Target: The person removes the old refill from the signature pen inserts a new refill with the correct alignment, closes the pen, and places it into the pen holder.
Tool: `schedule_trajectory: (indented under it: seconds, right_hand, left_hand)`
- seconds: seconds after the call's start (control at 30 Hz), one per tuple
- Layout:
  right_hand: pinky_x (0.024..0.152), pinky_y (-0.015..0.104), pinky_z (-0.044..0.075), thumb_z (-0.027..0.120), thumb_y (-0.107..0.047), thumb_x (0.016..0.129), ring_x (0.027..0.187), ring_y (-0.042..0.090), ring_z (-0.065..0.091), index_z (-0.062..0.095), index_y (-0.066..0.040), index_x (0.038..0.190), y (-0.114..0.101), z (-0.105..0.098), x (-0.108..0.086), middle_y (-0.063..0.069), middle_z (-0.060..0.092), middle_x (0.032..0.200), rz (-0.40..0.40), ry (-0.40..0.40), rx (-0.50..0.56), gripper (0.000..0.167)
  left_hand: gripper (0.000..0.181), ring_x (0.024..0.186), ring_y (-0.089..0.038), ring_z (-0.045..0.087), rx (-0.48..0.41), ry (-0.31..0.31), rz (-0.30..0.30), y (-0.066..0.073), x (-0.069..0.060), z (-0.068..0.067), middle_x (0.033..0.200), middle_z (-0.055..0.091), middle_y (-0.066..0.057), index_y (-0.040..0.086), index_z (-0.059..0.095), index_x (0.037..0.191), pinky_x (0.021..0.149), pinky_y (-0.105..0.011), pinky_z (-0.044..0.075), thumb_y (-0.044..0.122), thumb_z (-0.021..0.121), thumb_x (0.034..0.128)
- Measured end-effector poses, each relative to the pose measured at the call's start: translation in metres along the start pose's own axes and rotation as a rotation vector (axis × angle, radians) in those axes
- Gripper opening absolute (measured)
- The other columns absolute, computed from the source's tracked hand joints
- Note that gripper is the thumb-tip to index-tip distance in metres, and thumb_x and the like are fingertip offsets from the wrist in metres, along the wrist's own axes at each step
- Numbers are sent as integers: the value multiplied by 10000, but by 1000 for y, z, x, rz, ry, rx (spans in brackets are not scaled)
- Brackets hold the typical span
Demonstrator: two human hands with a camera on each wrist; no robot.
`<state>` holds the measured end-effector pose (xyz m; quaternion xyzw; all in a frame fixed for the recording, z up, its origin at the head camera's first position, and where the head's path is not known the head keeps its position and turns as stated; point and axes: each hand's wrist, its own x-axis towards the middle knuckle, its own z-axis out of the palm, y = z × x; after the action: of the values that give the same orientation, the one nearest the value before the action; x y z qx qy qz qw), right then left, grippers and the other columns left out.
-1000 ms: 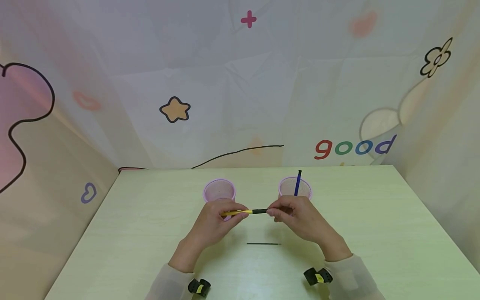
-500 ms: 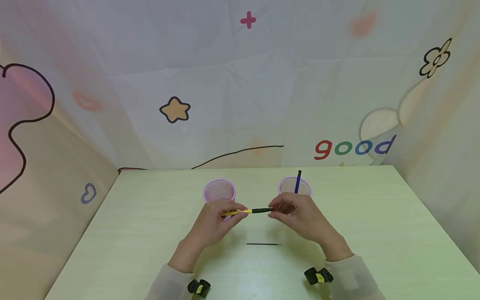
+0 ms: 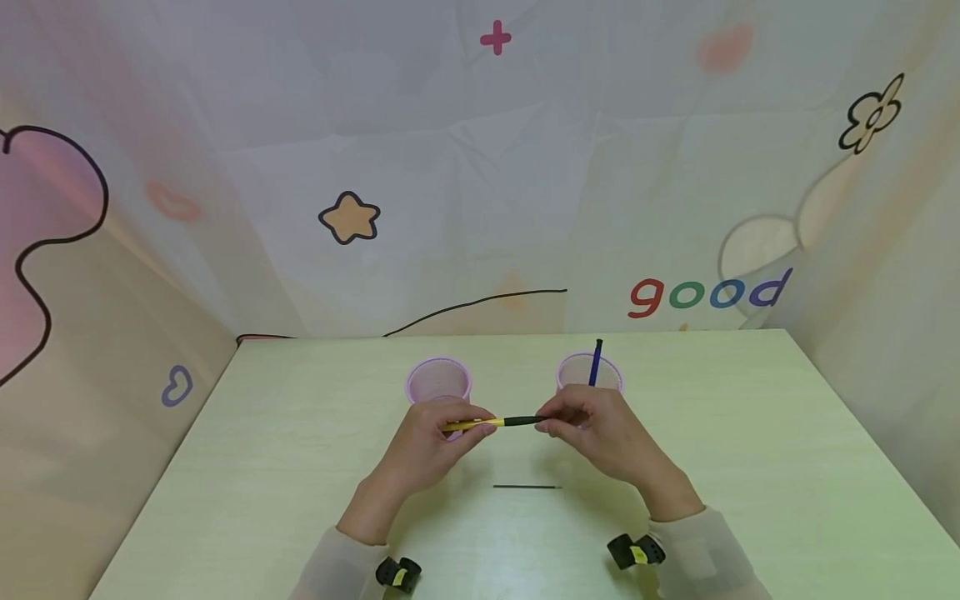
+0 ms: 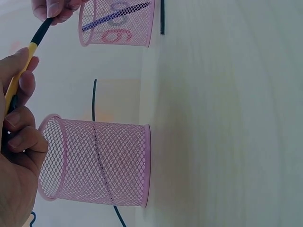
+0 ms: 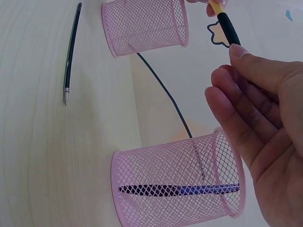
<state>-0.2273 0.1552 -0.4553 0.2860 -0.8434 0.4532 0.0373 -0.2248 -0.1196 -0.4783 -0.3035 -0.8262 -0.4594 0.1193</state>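
A pen (image 3: 487, 423) with a yellow barrel and a black grip section lies level between both hands. My left hand (image 3: 438, 442) holds the yellow barrel between thumb and fingers. At the other end, my right hand (image 3: 600, 429) pinches the tip of the black section; its thumb shows there in the right wrist view, while the tip itself is hidden. On the table below lies a thin dark pen refill (image 3: 527, 487), whose metal point shows in the right wrist view (image 5: 66, 97).
Two pink mesh pen cups stand behind the hands: the left cup (image 4: 99, 163) and the right cup (image 5: 175, 165). A blue pen (image 3: 596, 367) leans in the right cup. A printed curtain (image 3: 450, 167) hangs behind the pale table (image 3: 300, 400).
My right hand's fingertips have shifted slightly right along the black section toward its tip, parting a little and then closing again. My left hand, the refill and the cups have stayed put.
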Motion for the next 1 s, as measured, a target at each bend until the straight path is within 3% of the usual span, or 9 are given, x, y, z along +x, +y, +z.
schedule_trajectory:
  seconds: [0.2,0.47,1.0]
  right_hand:
    - [719,237,593,791,-90,908,781,198,716,788,-158,982,-1,0,1,-20,734,898,22,-21,10,101]
    - [733,242,597,762,-67,925,765,62,684,785,-121,992,-1,-1,0,-30,720,887,11,-44,20,89]
    - [754,262,609,697,-123,988,783,169,724,766,-139,985,3,-1,-1,-31,708,879,8,-85,43,72]
  left_hand:
    - [88,785,-40,628,-7,-4,-9,-1,0,0,932,770,113,231,816,1012,680,-235,549,240,796,927]
    - [93,788,-44,631,-5,-1,-10,-2,0,1,928,767,108,222,818,1011,682,-229,550,221,803,920]
    - [91,779,-32,624,-9,8,8,-1,-1,1,929,770,97,218,821,1006,671,-228,549,232,804,919]
